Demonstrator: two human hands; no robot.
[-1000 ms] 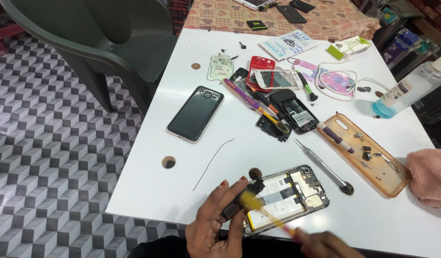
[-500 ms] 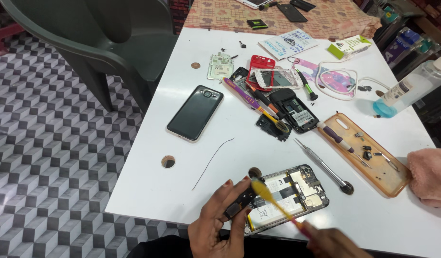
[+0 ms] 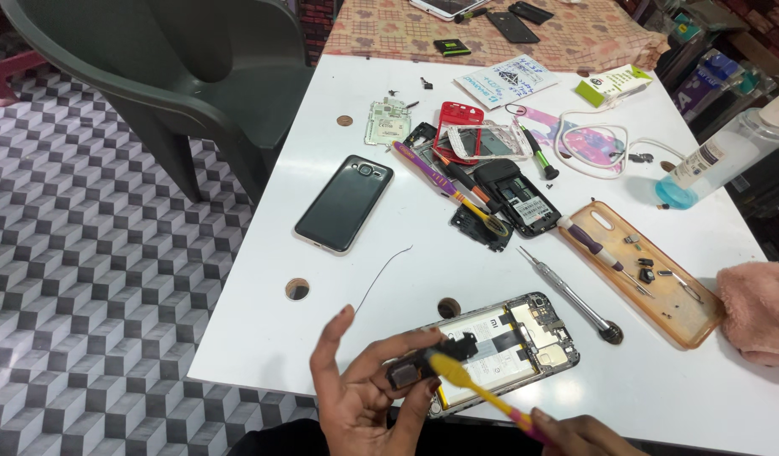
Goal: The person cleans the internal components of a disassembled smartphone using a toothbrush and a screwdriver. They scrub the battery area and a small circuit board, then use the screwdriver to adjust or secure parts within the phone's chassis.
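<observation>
My left hand (image 3: 360, 401) pinches a small black phone part (image 3: 416, 369) at the near table edge, palm up, index finger raised. My right hand (image 3: 580, 435), only partly in view at the bottom, grips a toothbrush (image 3: 482, 393) with a pink handle. Its yellow bristles touch the black part. Just behind them an opened phone (image 3: 512, 342) lies on the white table (image 3: 263, 338), back removed, battery and boards showing.
A dark phone (image 3: 345, 203) lies left of centre beside a thin wire (image 3: 385, 274). A screwdriver (image 3: 571, 295), an orange case (image 3: 660, 287) holding screws, disassembled phones (image 3: 491, 169), a clear bottle (image 3: 727, 156) and pink fuzzy fabric (image 3: 761, 312) sit to the right. A green chair (image 3: 178, 76) stands at the back left.
My left hand has lifted the small black part up off the opened phone's lower end and turned palm up. The brush head has moved left onto that part.
</observation>
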